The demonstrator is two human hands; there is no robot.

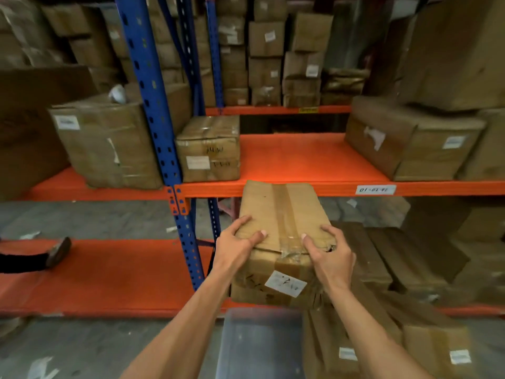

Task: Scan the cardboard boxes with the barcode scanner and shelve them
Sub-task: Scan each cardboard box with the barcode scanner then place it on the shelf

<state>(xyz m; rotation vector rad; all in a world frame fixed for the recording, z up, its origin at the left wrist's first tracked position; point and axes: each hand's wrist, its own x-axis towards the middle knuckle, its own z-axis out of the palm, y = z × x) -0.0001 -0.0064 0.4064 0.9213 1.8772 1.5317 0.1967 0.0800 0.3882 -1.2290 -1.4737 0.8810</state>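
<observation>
Gripping taped cardboard box (pixel 282 214) with left hand (pixel 237 242), right hand (pixel 329 248), fingers clasping near edge; far end at orange shelf beam (pixel 314 189).

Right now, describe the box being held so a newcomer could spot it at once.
Find the orange shelf with the white location label on its front edge. Just below that edge, between the left hand and right hand, is the held box. Unlike the boxes resting on shelves, it is off the rack, with a tape strip along its top and a white sticker on its near face.
</observation>
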